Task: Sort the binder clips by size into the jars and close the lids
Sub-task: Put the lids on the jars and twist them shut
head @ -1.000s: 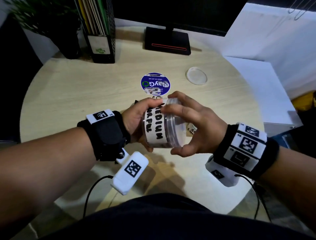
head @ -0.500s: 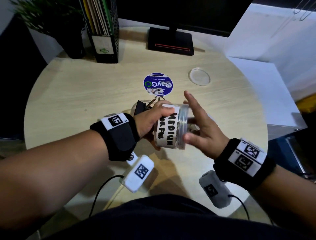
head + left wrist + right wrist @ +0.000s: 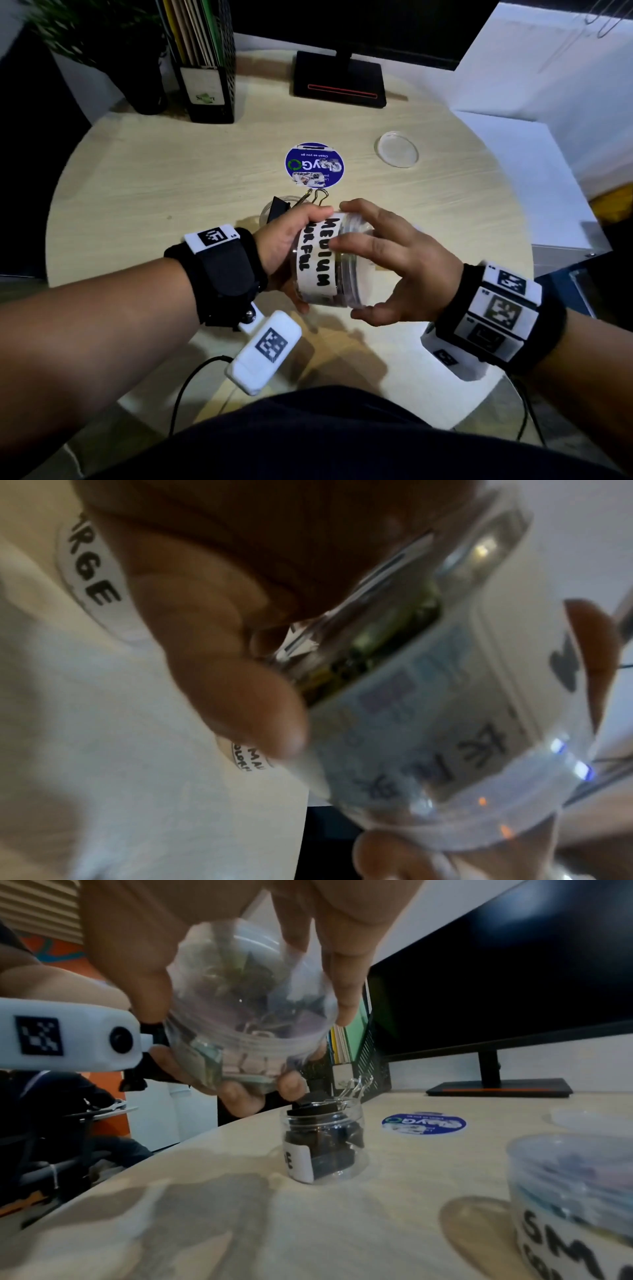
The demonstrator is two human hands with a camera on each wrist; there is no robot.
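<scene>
My left hand point(image 3: 287, 240) grips the clear medium jar point(image 3: 317, 260) around its white "MEDIUM" label, holding it on its side above the table. My right hand point(image 3: 383, 263) curls its fingers and thumb round the jar's clear lid point(image 3: 354, 226). Coloured binder clips show through the lid point(image 3: 250, 1010) in the right wrist view. The open large jar point(image 3: 323, 1145), full of black binder clips, stands on the table behind my left hand. The small jar point(image 3: 575, 1191) stands near my right wrist and is hidden in the head view.
A loose clear lid point(image 3: 396, 149) lies at the back right of the round wooden table point(image 3: 154, 178). A blue round sticker point(image 3: 314, 165) is at the middle. A monitor stand point(image 3: 339, 85), a file holder point(image 3: 205, 68) and a plant line the back edge.
Half a second ago my right hand had let go with its fingers straight; now it grips the lid again. My left hand has kept its hold on the jar.
</scene>
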